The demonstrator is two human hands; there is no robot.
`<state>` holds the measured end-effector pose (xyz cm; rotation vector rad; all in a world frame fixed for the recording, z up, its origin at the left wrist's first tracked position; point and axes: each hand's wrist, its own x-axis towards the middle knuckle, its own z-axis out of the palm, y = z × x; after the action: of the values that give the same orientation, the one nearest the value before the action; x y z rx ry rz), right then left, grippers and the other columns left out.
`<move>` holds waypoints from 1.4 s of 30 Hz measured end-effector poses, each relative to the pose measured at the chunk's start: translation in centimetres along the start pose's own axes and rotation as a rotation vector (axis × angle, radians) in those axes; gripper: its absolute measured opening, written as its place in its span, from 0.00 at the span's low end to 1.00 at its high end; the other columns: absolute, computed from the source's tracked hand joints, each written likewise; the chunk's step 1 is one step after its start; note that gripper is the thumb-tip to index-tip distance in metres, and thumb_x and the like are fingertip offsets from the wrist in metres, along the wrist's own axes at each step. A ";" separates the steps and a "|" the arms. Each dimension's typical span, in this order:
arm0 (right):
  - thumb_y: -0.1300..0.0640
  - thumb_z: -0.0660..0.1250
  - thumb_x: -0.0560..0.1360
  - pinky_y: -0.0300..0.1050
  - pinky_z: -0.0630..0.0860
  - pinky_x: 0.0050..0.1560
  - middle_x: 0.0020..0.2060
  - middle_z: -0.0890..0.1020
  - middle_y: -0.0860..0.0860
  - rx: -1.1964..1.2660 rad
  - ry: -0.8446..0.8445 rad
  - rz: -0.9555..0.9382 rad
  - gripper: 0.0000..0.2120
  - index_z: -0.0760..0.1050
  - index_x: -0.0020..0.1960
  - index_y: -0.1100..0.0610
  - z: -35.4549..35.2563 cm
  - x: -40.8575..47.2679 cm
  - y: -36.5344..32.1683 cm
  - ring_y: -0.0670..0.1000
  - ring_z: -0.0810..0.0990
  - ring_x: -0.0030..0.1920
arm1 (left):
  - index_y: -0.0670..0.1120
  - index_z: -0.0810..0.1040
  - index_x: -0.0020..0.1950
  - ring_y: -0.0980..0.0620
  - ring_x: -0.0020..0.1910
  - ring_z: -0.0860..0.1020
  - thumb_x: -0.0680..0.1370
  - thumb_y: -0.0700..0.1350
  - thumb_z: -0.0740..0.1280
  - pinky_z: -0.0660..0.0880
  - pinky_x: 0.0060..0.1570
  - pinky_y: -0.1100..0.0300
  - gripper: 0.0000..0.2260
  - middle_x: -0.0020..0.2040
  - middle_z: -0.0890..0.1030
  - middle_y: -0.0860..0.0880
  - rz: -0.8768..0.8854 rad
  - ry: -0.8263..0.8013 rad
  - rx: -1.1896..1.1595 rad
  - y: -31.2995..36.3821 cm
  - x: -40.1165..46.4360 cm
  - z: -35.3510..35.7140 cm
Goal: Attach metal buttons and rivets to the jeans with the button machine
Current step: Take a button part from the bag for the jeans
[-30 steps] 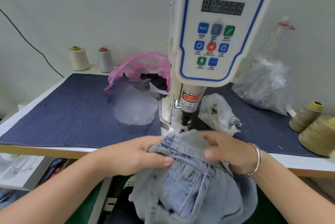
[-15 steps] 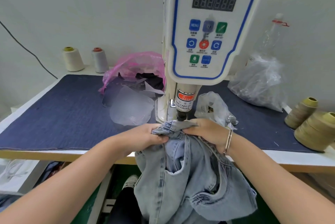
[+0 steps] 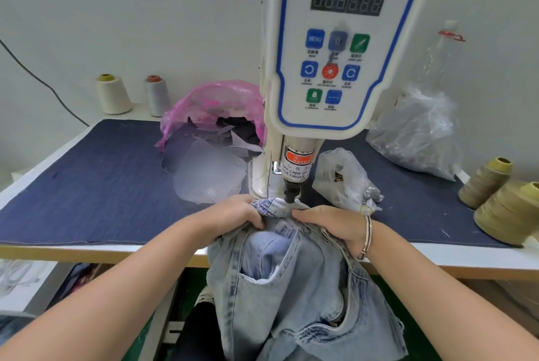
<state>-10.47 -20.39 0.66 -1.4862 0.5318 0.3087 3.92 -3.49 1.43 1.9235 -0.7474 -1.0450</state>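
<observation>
A: Nearest?
B: Light-blue washed denim jeans (image 3: 291, 287), draped off the front edge of the white table (image 3: 437, 257).

A: Hands?
B: Left hand (image 3: 233, 216) and right hand (image 3: 335, 223), each gripping the waistband with curled fingers.

A: Beyond?
B: Waistband under the black punch of the white servo button machine (image 3: 335, 68); behind, crumpled pink plastic bag (image 3: 210, 103).

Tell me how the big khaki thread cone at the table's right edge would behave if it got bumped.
The khaki thread cone looks densely wound, so probably heavy for its size and firm. It appears tilted near the table edge, so a bump might tip it. Once on its side, its tapered shape would likely roll in a curve.
</observation>
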 end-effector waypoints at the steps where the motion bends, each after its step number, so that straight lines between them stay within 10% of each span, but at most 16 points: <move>1: 0.44 0.72 0.68 0.46 0.78 0.56 0.52 0.83 0.59 0.063 -0.014 0.008 0.19 0.84 0.49 0.58 0.1 0.1 0.4 0.54 0.82 0.52 | 0.47 0.78 0.51 0.46 0.50 0.82 0.59 0.48 0.71 0.76 0.56 0.50 0.20 0.51 0.83 0.45 0.019 0.002 0.036 -0.4 -0.1 0.1; 6: 0.47 0.64 0.76 0.50 0.76 0.58 0.48 0.85 0.57 0.282 0.211 -0.147 0.15 0.86 0.43 0.54 0.6 0.8 -0.1 0.53 0.83 0.49 | 0.59 0.69 0.61 0.59 0.55 0.80 0.64 0.63 0.73 0.75 0.51 0.63 0.28 0.59 0.78 0.58 0.134 -0.075 0.001 -2.4 -1.6 -0.3; 12: 0.47 0.62 0.77 0.42 0.79 0.45 0.48 0.85 0.52 0.360 0.198 -0.240 0.14 0.86 0.45 0.49 0.8 1.2 -0.7 0.49 0.84 0.48 | 0.55 0.72 0.47 0.60 0.52 0.69 0.69 0.61 0.69 0.64 0.56 0.65 0.15 0.49 0.71 0.59 0.801 0.565 0.494 -6.6 -5.7 4.9; 17: 0.48 0.60 0.79 0.41 0.79 0.42 0.46 0.86 0.52 0.383 0.209 -0.243 0.17 0.86 0.42 0.51 0.5 1.4 -0.7 0.49 0.85 0.45 | 0.54 0.74 0.39 0.59 0.47 0.70 0.71 0.60 0.70 0.62 0.51 0.56 0.12 0.40 0.74 0.61 0.748 0.459 0.860 -7.4 -5.7 7.6; 23: 0.46 0.65 0.77 0.50 0.76 0.59 0.50 0.84 0.58 0.353 0.352 -0.297 0.17 0.83 0.51 0.59 -0.4 1.1 -2.0 0.55 0.83 0.52 | 0.54 0.70 0.32 0.53 0.41 0.70 0.70 0.57 0.65 0.64 0.44 0.54 0.11 0.35 0.72 0.51 0.600 0.245 -0.014 -5.1 -5.9 0.8; 28: 0.48 0.65 0.77 0.42 0.77 0.50 0.41 0.85 0.51 0.086 0.447 -0.339 0.12 0.83 0.41 0.52 0.7 2.2 -1.3 0.48 0.83 0.45 | 0.50 0.71 0.30 0.57 0.35 0.69 0.73 0.61 0.61 0.62 0.48 0.60 0.18 0.29 0.69 0.53 0.495 0.412 0.417 -4.7 -3.1 -1.5; 35: 0.52 0.72 0.69 0.40 0.80 0.40 0.44 0.85 0.56 0.228 0.162 -0.311 0.07 0.86 0.42 0.54 -1.0 2.1 -0.6 0.50 0.85 0.42 | 0.49 0.79 0.34 0.54 0.33 0.71 0.72 0.54 0.72 0.66 0.35 0.66 0.11 0.32 0.75 0.42 0.465 0.292 -0.007 -5.7 -2.4 -1.9; 42: 0.56 0.64 0.77 0.44 0.79 0.46 0.44 0.85 0.56 0.297 0.370 -0.356 0.10 0.83 0.45 0.59 0.0 3.6 1.3 0.54 0.84 0.44 | 0.43 0.75 0.35 0.52 0.32 0.69 0.77 0.42 0.70 0.66 0.35 0.62 0.11 0.30 0.73 0.47 0.443 0.322 -0.074 -6.9 -1.8 -1.4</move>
<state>-8.11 -20.73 -2.30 -1.3195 0.5649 -0.3197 5.10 1.89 -3.28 1.6998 -0.8797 -0.4719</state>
